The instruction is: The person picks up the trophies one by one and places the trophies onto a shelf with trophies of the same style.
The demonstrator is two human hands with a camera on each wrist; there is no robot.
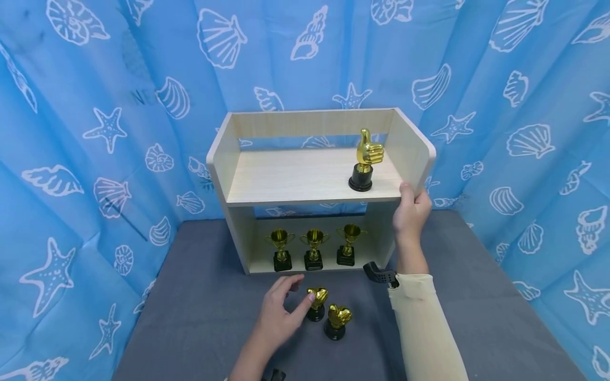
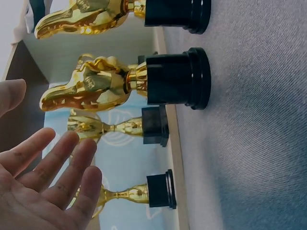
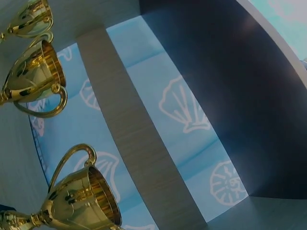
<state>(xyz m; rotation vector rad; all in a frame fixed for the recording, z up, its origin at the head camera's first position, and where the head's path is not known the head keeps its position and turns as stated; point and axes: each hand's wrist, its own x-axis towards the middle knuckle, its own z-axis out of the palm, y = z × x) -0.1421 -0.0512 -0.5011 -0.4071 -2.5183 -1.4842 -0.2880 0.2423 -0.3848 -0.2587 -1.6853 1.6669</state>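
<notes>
My left hand (image 1: 281,315), fingers apart and holding nothing, is beside a gold thumbs-up trophy (image 1: 316,302) with a black base; its thumb overlaps the trophy in the head view. In the left wrist view, those fingers (image 2: 72,153) are apart from that trophy (image 2: 103,86). Slightly nearer and to the right stands a second thumbs-up trophy (image 1: 337,321). With the thumb at the front edge, my right hand (image 1: 412,211) grips the right side of the pale two-tier shelf (image 1: 295,177). That hand is out of sight in the right wrist view.
A third thumbs-up trophy (image 1: 364,159) stands on the upper tier, toward the right. Three gold cup trophies, among them a middle cup (image 1: 314,247), line the lower tier. Grey cloth (image 1: 190,317) covers the table. A blue seashell curtain (image 1: 295,58) hangs behind the shelf.
</notes>
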